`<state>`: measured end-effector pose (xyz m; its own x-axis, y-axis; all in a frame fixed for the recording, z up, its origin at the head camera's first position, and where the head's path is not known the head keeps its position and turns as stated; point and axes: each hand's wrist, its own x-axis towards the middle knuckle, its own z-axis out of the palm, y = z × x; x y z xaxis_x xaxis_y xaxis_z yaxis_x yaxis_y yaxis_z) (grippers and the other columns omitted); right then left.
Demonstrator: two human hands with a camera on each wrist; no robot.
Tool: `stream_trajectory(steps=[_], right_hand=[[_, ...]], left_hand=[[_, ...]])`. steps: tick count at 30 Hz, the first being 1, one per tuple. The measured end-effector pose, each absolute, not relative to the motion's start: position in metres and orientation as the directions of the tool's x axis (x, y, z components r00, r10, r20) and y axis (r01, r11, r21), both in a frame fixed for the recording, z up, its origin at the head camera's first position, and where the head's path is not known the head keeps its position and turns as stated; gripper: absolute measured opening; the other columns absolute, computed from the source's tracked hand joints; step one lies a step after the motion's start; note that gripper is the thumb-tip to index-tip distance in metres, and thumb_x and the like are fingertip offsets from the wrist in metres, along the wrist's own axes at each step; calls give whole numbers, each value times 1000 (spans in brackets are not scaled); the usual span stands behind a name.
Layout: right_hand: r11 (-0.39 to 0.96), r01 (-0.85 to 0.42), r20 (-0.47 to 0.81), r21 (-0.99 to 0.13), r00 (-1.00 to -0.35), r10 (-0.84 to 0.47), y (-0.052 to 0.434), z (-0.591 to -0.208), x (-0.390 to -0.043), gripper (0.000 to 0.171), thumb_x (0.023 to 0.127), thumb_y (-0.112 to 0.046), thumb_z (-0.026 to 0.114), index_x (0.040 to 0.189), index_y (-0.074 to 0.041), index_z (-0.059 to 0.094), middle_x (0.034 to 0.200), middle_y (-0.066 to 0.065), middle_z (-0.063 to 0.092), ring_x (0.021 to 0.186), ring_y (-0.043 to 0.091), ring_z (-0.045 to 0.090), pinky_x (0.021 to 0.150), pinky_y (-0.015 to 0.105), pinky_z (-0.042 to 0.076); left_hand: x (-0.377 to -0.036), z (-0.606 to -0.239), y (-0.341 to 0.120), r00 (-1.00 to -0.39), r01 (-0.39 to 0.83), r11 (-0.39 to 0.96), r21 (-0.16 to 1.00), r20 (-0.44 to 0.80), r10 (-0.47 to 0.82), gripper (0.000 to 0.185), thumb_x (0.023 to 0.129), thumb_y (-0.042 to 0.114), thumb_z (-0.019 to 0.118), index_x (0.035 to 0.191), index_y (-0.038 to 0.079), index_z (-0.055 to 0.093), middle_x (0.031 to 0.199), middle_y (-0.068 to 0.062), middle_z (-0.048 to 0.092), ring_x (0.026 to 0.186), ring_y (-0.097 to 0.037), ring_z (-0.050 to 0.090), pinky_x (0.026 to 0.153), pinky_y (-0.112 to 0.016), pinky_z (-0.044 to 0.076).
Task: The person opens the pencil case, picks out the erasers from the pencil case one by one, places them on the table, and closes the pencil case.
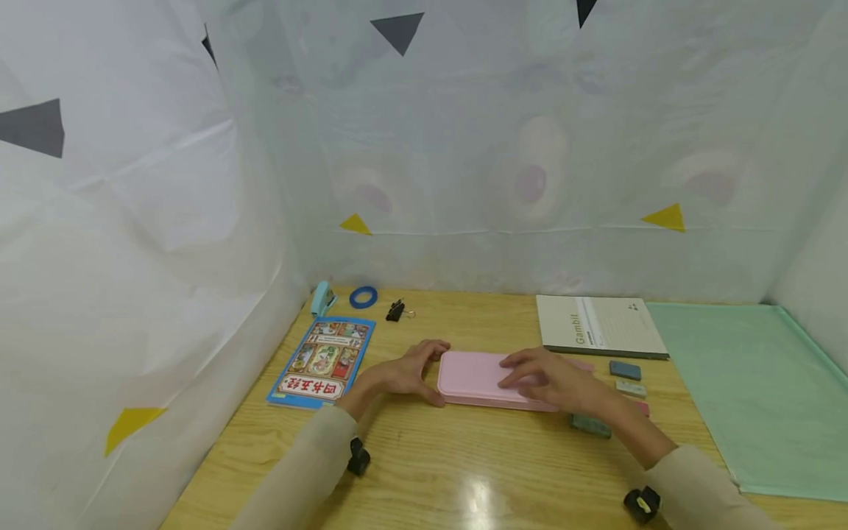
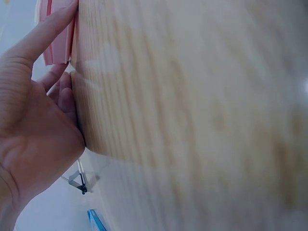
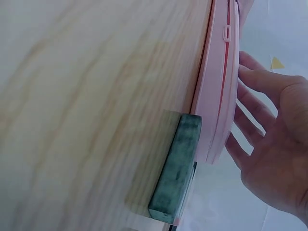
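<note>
A pink zippered pencil case (image 1: 473, 375) lies flat on the table in the head view. My left hand (image 1: 404, 374) grips its left end, thumb at the front corner and fingers round the back corner. On the case's top, toward its right end, rest the fingertips of my right hand (image 1: 553, 379), fingers loosely bent. The right wrist view shows the zipper side of the pencil case (image 3: 219, 82) with its pull. Close to the case's right end lies a dark green block (image 3: 175, 168), partly under my right forearm in the head view.
More small blocks, one a blue block (image 1: 626, 370), sit right of the case. Behind them lies a Gambit notebook (image 1: 599, 326), beside a green mat (image 1: 748, 383). At left are a picture-covered book (image 1: 324, 361), stapler (image 1: 322, 299), blue tape roll (image 1: 363, 297) and binder clip (image 1: 396, 311).
</note>
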<state>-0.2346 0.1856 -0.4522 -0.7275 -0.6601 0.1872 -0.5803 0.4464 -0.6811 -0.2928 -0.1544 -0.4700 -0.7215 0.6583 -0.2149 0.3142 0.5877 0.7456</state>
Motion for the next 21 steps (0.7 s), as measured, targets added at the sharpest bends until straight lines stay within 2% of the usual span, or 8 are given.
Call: stream_trajectory(steps=[10, 14, 18, 21], right_hand=[[461, -609, 208, -645, -721, -661, 181, -455, -233, 28, 96, 0, 70, 116, -17, 80, 140, 15, 62, 131, 42, 54, 105, 53, 48], [465, -621, 211, -630, -714, -668, 184, -457, -233, 30, 98, -3, 69, 122, -18, 78, 144, 13, 60, 133, 40, 53, 108, 50, 47], [447, -670, 245, -592, -679, -692, 192, -456, -234, 30, 101, -9, 67, 130, -16, 74, 145, 12, 60, 135, 39, 53, 108, 45, 48], [456, -647, 249, -612, -704, -665, 203, -450, -230, 32, 104, -15, 64, 135, -15, 70, 144, 8, 62, 133, 36, 56, 105, 47, 51]], left_hand=[[-292, -471, -158, -727, 306, 594, 745, -220, 650, 100, 81, 30, 91, 160, 13, 31, 160, -6, 32, 144, -27, 35, 119, -49, 32], [-292, -471, -159, -733, 317, 607, 729, -217, 644, 101, 81, 32, 91, 160, 14, 31, 160, -6, 33, 145, -27, 35, 119, -50, 32], [-291, -470, -158, -740, 326, 621, 713, -216, 637, 100, 82, 31, 90, 160, 14, 31, 161, -7, 33, 146, -27, 34, 120, -51, 31], [-289, -469, -156, -745, 337, 633, 697, -213, 632, 99, 82, 31, 90, 160, 13, 31, 161, -8, 33, 147, -27, 32, 121, -49, 29]])
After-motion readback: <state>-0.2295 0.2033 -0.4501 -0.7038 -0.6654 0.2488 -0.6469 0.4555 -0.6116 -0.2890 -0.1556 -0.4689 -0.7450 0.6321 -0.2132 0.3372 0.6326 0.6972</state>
